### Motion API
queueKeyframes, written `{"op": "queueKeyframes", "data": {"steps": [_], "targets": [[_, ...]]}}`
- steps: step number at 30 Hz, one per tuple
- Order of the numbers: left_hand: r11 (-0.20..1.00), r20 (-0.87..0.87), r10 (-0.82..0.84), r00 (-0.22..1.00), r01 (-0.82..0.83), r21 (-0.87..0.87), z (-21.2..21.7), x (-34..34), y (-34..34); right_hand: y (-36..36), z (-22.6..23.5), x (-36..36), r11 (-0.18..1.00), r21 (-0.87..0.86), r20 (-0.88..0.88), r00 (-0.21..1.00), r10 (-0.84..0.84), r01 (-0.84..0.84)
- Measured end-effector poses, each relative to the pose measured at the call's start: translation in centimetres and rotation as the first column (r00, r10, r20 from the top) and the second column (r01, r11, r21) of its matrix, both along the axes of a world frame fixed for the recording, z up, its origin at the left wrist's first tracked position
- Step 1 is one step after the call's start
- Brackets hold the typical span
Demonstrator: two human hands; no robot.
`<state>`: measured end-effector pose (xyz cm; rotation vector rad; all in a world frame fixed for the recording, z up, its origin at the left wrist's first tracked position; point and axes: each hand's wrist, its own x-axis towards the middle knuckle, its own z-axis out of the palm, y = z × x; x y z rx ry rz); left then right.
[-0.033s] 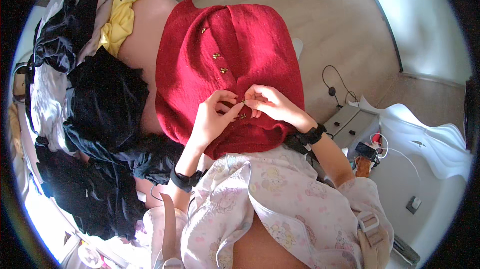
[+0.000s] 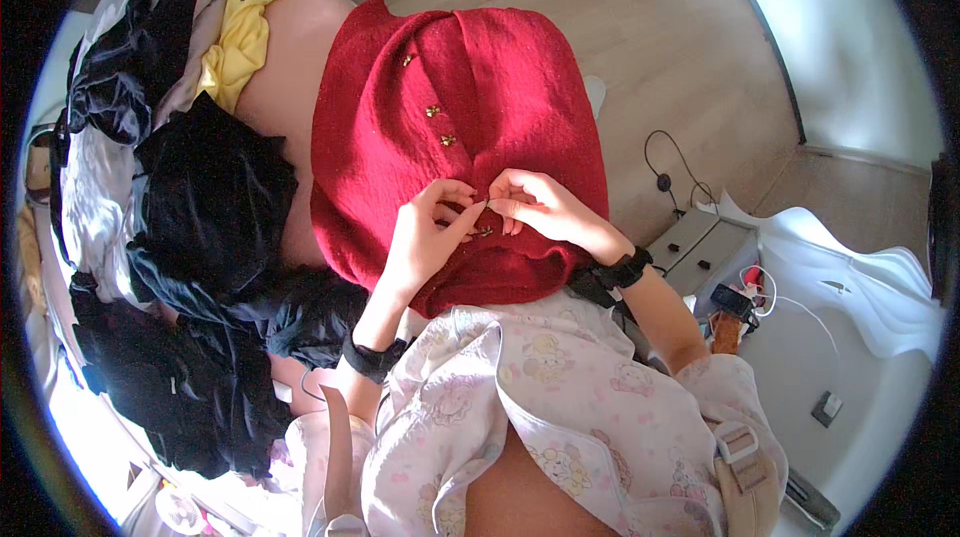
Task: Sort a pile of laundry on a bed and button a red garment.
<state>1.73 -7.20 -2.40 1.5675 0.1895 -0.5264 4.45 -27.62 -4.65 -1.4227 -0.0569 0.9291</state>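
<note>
Lying spread on a pale bed surface (image 2: pixel 290 87) in the middle of the view, a red knitted cardigan (image 2: pixel 520 107) is the thing both hands work on. It has a row of small golden buttons (image 2: pixel 433 111) running down its front, and the hands meet at the lowest one, near the hem of the cardigan. The left hand (image 2: pixel 425 237) is closed in a pinch on the cardigan's front edge, with thumb and forefinger pressed together right at the button. The right hand (image 2: pixel 540 205) is also closed in a pinch, holding the opposite edge of the cardigan, and its fingertips almost touch those of the left hand. Each wrist carries a black band (image 2: pixel 372 357). To the left of the cardigan is a heap of black clothes (image 2: pixel 215 197), and above this heap, beside the cardigan's upper left corner, lies a yellow garment (image 2: pixel 245 22). Below the cardigan, the person's pale patterned sleeves (image 2: pixel 560 387) fill the lower part of the view. To the right of the cardigan stands a small grey box (image 2: pixel 700 242) with dark dots on its top, and a thin black cable (image 2: pixel 665 162) lies on the wooden floor (image 2: pixel 620 7) between the box and the cardigan. Further right is a white surface (image 2: pixel 860 337) with a small grey square object on it; no label can be read there.
</note>
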Motion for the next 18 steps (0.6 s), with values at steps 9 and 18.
{"op": "queueKeyframes", "data": {"steps": [9,18], "targets": [[0.832,0.314,-0.154,0.937,-0.049,0.553,1.2,0.2,0.7,0.0,1.9,0.1,0.887,-0.429,0.528,0.844,0.093,0.171],[0.604,0.517,-0.277,0.810,-0.272,0.750,0.1,4.3,0.2,0.8,2.2,6.3,0.706,-0.682,0.720,0.346,0.602,0.193]]}}
